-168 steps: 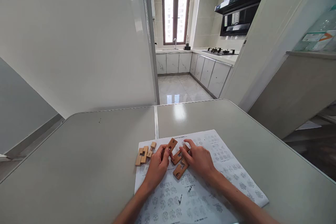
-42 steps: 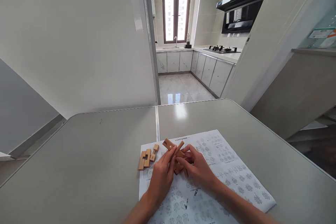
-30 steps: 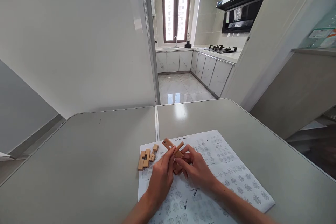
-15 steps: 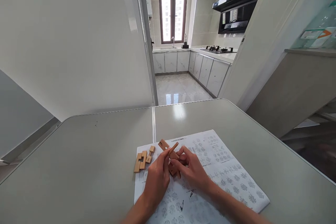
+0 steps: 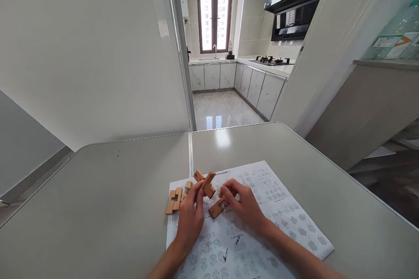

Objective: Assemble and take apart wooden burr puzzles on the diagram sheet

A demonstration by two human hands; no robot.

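My left hand (image 5: 190,216) is closed on wooden puzzle pieces (image 5: 208,183), which sit crossed over each other and tilted above the paper. At the right, my right hand (image 5: 240,200) has its fingers curled in a pinch at the far end of a notched wooden puzzle piece (image 5: 215,210); the fingers partly hide that end. Beneath both hands lies a printed instruction sheet (image 5: 281,226) with rows of small diagrams and a few handwritten ticks. More wooden blocks (image 5: 173,201) rest on its left edge, some partly behind my left hand.
A grey-green table (image 5: 98,209) with a seam (image 5: 190,152) carries the sheet. Beyond it, a doorway opens onto a kitchen with white cabinets (image 5: 212,76) and a stove (image 5: 271,60). Plastic bottles (image 5: 397,37) stand on a ledge at the right.
My hands have moved apart. The crossed pieces stay with my left hand and have turned, while the notched piece has separated from them at my right hand.
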